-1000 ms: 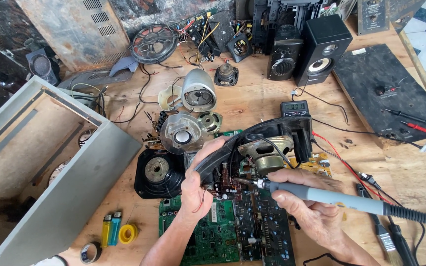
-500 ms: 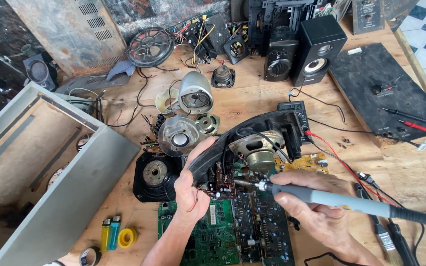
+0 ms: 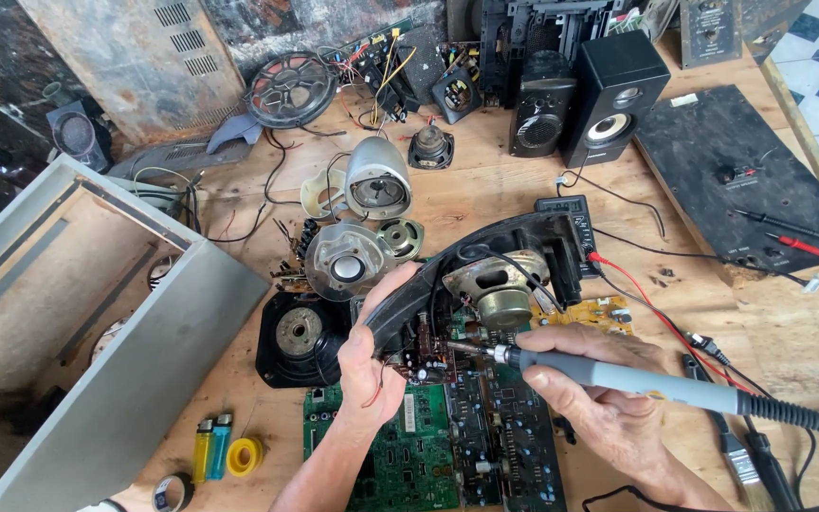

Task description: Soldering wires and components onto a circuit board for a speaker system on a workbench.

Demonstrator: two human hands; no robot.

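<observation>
Bench (image 3: 485,190): wooden, cluttered with parts
Cabinet (image 3: 97,322): grey open box, well left of left fingers
Speakers (image 3: 609,95): two black boxes, far above both hands
Boards (image 3: 428,446): green and dark PCBs, under both hands
Housing (image 3: 485,261): black curved shell with a speaker driver inside, tilted up; lower-left edge sits in left fingers
Left hand (image 3: 372,365): fingers closed around housing edge, thumb on top
Right hand (image 3: 609,398): fingers wrapped tight on iron, just right of housing
Iron (image 3: 618,377): grey soldering iron, tip pointing left into housing, just beside left fingers
Lighters (image 3: 212,446): yellow and blue, below-left of left fingers
</observation>
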